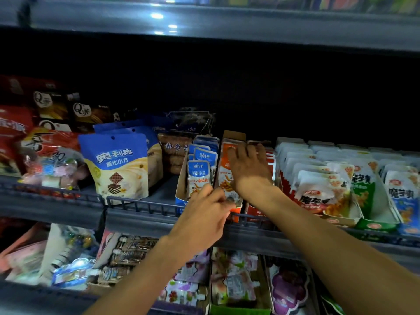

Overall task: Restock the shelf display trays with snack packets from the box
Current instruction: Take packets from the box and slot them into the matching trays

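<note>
Head view: restocking looks well under way but not finished. The orange tray [230,178] holds a full-looking row of orange packets [225,176], and both hands are at it. The right hand [247,169] lies over the top of the row, fingers spread and reaching toward the back packets. The left hand [204,214] is at the tray's front lip, its fingertips curled in against the bottom of the front packet, seemingly pinching it, though I cannot tell for sure. The blue tray [181,194] just to the left holds blue packets [197,176] with some slack in front, so it may want more. The white-packet trays [341,218] to the right look packed. The supply box is not in sight
</note>
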A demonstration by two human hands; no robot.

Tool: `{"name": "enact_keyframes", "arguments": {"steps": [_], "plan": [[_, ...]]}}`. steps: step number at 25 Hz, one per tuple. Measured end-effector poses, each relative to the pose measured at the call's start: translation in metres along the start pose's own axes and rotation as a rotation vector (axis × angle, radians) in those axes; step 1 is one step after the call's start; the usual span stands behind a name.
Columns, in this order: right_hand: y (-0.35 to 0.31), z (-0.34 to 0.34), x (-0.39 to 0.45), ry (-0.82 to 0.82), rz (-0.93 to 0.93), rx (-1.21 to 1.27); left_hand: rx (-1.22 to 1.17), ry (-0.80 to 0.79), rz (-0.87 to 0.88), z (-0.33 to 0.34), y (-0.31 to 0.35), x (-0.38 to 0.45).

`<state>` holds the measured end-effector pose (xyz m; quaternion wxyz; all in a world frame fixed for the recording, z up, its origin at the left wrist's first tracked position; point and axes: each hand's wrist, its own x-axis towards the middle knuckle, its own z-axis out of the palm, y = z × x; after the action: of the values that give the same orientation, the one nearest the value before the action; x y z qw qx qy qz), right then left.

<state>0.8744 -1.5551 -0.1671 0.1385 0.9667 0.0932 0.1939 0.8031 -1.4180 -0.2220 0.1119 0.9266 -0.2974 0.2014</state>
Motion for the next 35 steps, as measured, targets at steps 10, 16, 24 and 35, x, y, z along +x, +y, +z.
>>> {"name": "enact_keyframes", "arguments": {"steps": [10,16,24,35], "plan": [[0.013,-0.007,-0.007,-0.125,0.028,0.225,0.08,-0.04,-0.074,0.006,0.002,-0.01],[0.023,-0.016,0.012,-0.097,0.038,0.286,0.053,-0.036,-0.106,0.006,0.006,-0.007],[0.007,-0.021,0.031,-0.36,-0.062,0.113,-0.011,-0.044,-0.14,0.004,0.008,-0.008],[0.015,-0.032,0.021,-0.166,-0.003,0.053,-0.017,-0.065,-0.141,0.004,0.008,-0.01]]}}
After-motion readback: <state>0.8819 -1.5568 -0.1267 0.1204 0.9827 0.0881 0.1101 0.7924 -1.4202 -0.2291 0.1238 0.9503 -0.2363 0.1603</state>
